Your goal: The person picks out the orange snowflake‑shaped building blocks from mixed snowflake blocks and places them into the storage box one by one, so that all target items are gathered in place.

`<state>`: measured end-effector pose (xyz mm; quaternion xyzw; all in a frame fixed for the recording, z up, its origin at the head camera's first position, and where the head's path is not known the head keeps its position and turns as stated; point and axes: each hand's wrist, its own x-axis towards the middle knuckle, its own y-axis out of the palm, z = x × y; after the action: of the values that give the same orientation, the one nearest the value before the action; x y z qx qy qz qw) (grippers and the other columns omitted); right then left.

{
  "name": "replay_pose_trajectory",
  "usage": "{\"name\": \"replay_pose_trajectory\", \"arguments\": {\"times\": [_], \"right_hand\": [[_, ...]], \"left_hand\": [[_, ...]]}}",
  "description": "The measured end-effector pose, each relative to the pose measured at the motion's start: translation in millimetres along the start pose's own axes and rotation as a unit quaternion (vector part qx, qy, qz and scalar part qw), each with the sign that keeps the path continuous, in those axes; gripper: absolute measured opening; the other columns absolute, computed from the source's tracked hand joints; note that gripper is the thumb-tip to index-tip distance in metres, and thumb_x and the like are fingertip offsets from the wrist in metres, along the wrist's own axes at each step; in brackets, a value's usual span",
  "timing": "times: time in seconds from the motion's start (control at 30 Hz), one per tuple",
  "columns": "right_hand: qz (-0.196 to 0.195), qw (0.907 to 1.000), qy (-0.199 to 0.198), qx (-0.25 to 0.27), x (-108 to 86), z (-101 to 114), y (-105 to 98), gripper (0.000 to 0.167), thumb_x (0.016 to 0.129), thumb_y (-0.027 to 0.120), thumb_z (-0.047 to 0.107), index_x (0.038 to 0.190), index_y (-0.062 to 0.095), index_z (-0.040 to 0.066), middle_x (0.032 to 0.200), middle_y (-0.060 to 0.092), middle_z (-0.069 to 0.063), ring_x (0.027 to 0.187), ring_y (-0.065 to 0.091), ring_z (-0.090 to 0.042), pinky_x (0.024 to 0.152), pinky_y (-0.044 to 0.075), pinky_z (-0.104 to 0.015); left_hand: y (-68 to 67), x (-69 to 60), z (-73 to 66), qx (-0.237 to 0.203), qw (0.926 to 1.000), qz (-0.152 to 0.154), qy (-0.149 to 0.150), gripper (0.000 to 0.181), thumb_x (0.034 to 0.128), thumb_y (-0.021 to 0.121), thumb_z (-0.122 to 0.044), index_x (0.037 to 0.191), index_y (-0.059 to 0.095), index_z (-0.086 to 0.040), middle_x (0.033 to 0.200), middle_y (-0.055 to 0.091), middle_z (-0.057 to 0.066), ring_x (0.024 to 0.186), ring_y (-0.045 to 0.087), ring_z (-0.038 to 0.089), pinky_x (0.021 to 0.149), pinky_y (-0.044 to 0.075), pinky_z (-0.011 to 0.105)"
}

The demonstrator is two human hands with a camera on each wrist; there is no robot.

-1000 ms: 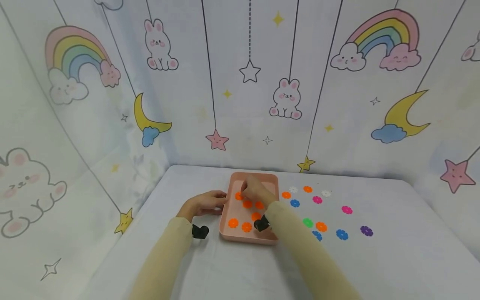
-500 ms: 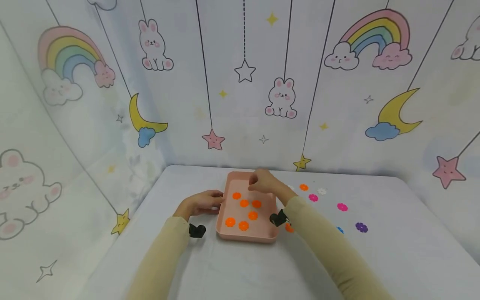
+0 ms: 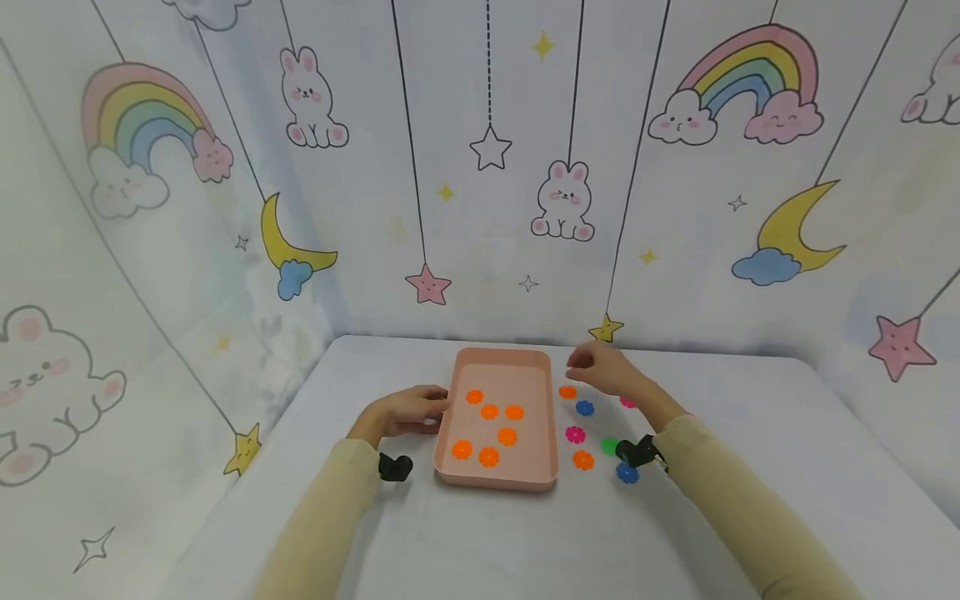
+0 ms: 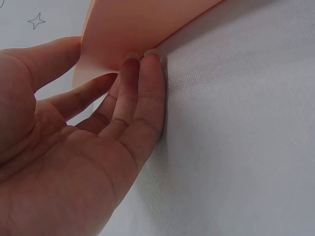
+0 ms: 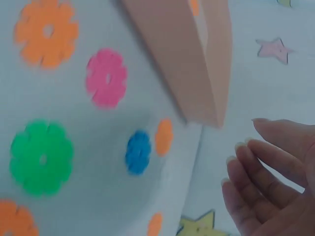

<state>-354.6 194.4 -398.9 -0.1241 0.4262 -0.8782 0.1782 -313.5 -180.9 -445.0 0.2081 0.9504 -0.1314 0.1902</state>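
Straight fingers of the person's left hand (image 3: 408, 408) rest against the outer left wall of a pink tray (image 3: 497, 479); in the left wrist view, some fingertips meet that wall low down, close to the cloth. A black wrist device (image 3: 395, 467) sits beside the cream left sleeve (image 3: 322, 517). The tray lies flat on the white-covered table (image 3: 420, 533), holding six orange flower discs (image 3: 489, 412), each apart from the next, across its middle and near parts. Just right of the tray, from far to near, lie an orange disc (image 3: 567, 392), a blue disc (image 3: 585, 408), a pink disc (image 3: 575, 434) and a second orange disc (image 3: 583, 460). Next, at the far side, the right hand (image 3: 609, 369) hangs near the first of these, its thumb spread from loosely bent fingers. Nearer are a partly hidden green disc (image 3: 609, 446) and another blue disc (image 3: 627, 473); the right sleeve (image 3: 742, 492) reaches in from the near right.
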Motion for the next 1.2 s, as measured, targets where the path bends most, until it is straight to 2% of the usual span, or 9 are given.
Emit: {"name": "replay_pose_trajectory", "arguments": {"times": [0.13, 0.27, 0.43, 0.6, 0.73, 0.93, 1.2], "right_hand": [[-0.022, 0.9997, -0.006, -0.004, -9.9, -22.3, -11.6, 0.027, 0.097, 0.069, 0.015, 0.113, 0.07, -0.007, 0.103, 0.071, -0.015, 0.094, 0.065, -0.029, 0.087, 0.058, -0.045], [-0.037, 0.9991, 0.015, -0.012, -14.3, -43.5, -18.0, 0.029, 0.098, 0.068, 0.016, 0.115, 0.068, -0.008, 0.106, 0.07, -0.017, 0.097, 0.064, -0.031, 0.088, 0.058, -0.046], [-0.049, 0.9958, 0.077, -0.013, -15.3, -63.5, -18.9, 0.032, 0.099, 0.065, 0.016, 0.118, 0.065, -0.01, 0.112, 0.066, -0.024, 0.101, 0.062, -0.038, 0.091, 0.057, -0.051], [-0.045, 0.9869, 0.155, 0.001, -13.1, -79.1, -13.6, 0.038, 0.1, 0.063, 0.021, 0.123, 0.06, -0.009, 0.122, 0.061, -0.028, 0.107, 0.058, -0.041, 0.096, 0.054, -0.054], [-0.037, 0.9821, 0.185, 0.011, -9.6, -88.8, -8.7, 0.04, 0.099, 0.064, 0.023, 0.125, 0.059, -0.008, 0.123, 0.06, -0.027, 0.106, 0.057, -0.04, 0.095, 0.054, -0.052], [-0.03, 0.9802, 0.195, 0.016, -5.0, -95.0, -5.2, 0.041, 0.096, 0.069, 0.022, 0.123, 0.06, -0.008, 0.12, 0.061, -0.026, 0.104, 0.057, -0.038, 0.093, 0.055, -0.05], [-0.026, 0.9822, 0.186, 0.004, -4.3, -88.7, -5.2, 0.036, 0.095, 0.069, 0.016, 0.12, 0.062, -0.01, 0.115, 0.063, -0.026, 0.1, 0.058, -0.037, 0.091, 0.056, -0.047]], "left_hand": [[-0.5, 0.5, 1.4, 0.0, 1.0, 0.001, 0.002, 0.051, 0.1077, 0.053, -0.018, 0.152, 0.039, 0.002, 0.146, 0.05, 0.02, 0.121, 0.058, 0.028, 0.105, 0.053, 0.044], [-0.8, 0.1, 1.8, -0.002, 1.0, 0.0, 0.004, 0.05, 0.1076, 0.054, -0.019, 0.151, 0.041, 0.001, 0.146, 0.051, 0.018, 0.122, 0.058, 0.029, 0.105, 0.052, 0.044], [0.9, -1.5, 1.1, 0.001, 1.0, -0.002, 0.003, 0.05, 0.108, 0.053, -0.019, 0.152, 0.041, 0.001, 0.148, 0.049, 0.018, 0.123, 0.058, 0.029, 0.105, 0.052, 0.045], [2.0, -2.1, -0.5, 0.003, 1.0, -0.003, 0.003, 0.049, 0.1085, 0.052, -0.019, 0.152, 0.041, 0.001, 0.148, 0.049, 0.019, 0.122, 0.058, 0.029, 0.106, 0.052, 0.045], [1.8, -2.0, -1.0, 0.002, 1.0, -0.001, 0.007, 0.048, 0.1086, 0.052, -0.018, 0.151, 0.041, 0.002, 0.148, 0.049, 0.018, 0.122, 0.058, 0.028, 0.106, 0.052, 0.045], [1.4, -1.4, -1.6, 0.0, 1.0, 0.003, 0.008, 0.048, 0.1084, 0.052, -0.018, 0.15, 0.042, 0.002, 0.146, 0.051, 0.018, 0.121, 0.058, 0.027, 0.106, 0.051, 0.045], [0.5, -1.4, 0.4, 0.002, 0.9999, 0.004, 0.011, 0.046, 0.1082, 0.053, -0.017, 0.149, 0.043, 0.003, 0.145, 0.051, 0.018, 0.121, 0.058, 0.027, 0.107, 0.051, 0.046]]}}
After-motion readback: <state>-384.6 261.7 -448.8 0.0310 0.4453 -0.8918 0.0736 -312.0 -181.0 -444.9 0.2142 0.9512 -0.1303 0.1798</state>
